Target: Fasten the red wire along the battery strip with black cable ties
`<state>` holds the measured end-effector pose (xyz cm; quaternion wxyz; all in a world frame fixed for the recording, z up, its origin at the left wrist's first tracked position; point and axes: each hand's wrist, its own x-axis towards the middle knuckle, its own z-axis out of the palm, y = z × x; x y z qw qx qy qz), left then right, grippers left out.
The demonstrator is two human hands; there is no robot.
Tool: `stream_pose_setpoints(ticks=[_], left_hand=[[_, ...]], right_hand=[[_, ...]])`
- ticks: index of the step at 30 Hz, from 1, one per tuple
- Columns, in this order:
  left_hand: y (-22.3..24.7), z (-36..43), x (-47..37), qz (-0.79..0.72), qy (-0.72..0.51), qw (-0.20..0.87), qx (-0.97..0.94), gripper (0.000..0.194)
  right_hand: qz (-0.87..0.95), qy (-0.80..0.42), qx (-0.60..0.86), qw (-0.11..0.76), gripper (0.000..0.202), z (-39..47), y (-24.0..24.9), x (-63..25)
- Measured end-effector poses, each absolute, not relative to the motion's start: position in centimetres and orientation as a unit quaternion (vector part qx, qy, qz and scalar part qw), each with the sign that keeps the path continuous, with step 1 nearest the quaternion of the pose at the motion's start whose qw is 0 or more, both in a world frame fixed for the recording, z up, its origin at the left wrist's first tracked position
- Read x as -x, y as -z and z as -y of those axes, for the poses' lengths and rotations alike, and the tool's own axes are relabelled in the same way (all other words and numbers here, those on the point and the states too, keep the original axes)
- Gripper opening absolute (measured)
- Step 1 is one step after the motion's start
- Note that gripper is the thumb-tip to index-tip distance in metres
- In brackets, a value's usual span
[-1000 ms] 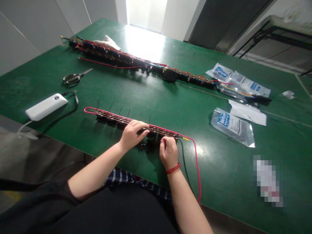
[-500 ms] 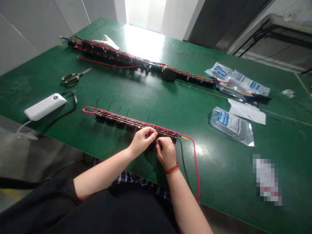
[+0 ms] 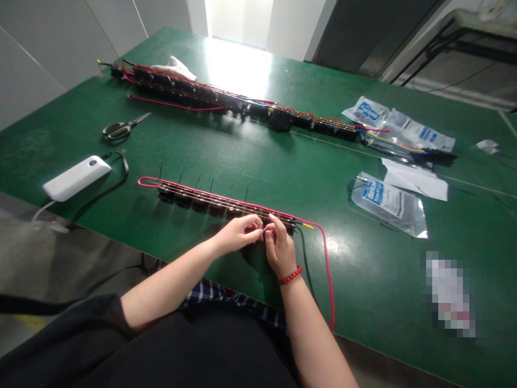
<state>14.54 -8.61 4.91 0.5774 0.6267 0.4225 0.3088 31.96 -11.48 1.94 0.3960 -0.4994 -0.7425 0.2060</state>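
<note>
A long black strip assembly (image 3: 189, 200) with thin bare wires along its top lies on the table in front of me. A red wire (image 3: 325, 253) loops round its left end, runs along it and drops over the table's front edge on the right. Thin black strands (image 3: 212, 185), like cable ties, stick up from its far side. My left hand (image 3: 238, 233) is closed in a pinch at the near side of the strip, right of its middle. Facing it, fingertips almost touching, my right hand (image 3: 281, 251) is pinched too. What they hold is too small to make out.
Behind lies a longer black wired assembly (image 3: 258, 112) with a white cloth (image 3: 177, 68) beside it. Scissors (image 3: 118, 131) and a white power bank (image 3: 76, 178) with a cable are on the left. Plastic bags (image 3: 388, 205) and white paper (image 3: 416, 180) lie right.
My right hand has turned and lifted its index finger, and its fingertips have come nearer to my left hand. The left hand has shifted slightly.
</note>
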Motion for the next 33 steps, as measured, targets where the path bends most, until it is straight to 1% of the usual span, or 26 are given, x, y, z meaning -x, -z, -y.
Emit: stream_pose_setpoints(ticks=[4, 9, 12, 17, 21, 23, 28, 33], left_hand=[[-4.7, 8.8, -14.8, -0.415, -0.297, 0.606, -0.610, 0.007], [-4.8, 8.7, -14.8, -0.423, -0.300, 0.595, -0.615, 0.012], [-4.9, 8.6, -14.8, -0.434, -0.290, 0.590, -0.616, 0.011], [-4.9, 8.6, -14.8, -0.450, -0.278, 0.584, -0.615, 0.009], [-4.9, 8.7, -14.8, -0.453, -0.271, 0.578, -0.622, 0.012], [-5.0, 8.6, -14.7, -0.453, -0.269, 0.557, -0.642, 0.013], [-5.5, 8.1, -14.1, -0.452, -0.281, 0.456, -0.713, 0.016], [-5.0, 8.0, -13.8, -0.430, -0.281, 0.429, -0.742, 0.011]], right_hand=[[0.743, -0.203, 0.498, 0.399, 0.036, 11.4, -2.0, -32.0], [0.701, -0.204, 0.523, 0.439, 0.021, 11.6, -2.3, -32.3], [0.689, -0.216, 0.527, 0.448, 0.021, 11.6, -2.3, -32.4], [0.703, -0.234, 0.513, 0.433, 0.019, 11.4, -2.4, -32.3], [0.699, -0.239, 0.521, 0.428, 0.015, 11.3, -2.6, -32.3], [0.700, -0.236, 0.524, 0.425, 0.013, 11.4, -2.7, -32.3], [0.680, -0.232, 0.539, 0.440, 0.014, 11.5, -3.0, -32.3], [0.653, -0.244, 0.557, 0.451, 0.014, 11.6, -3.2, -32.3]])
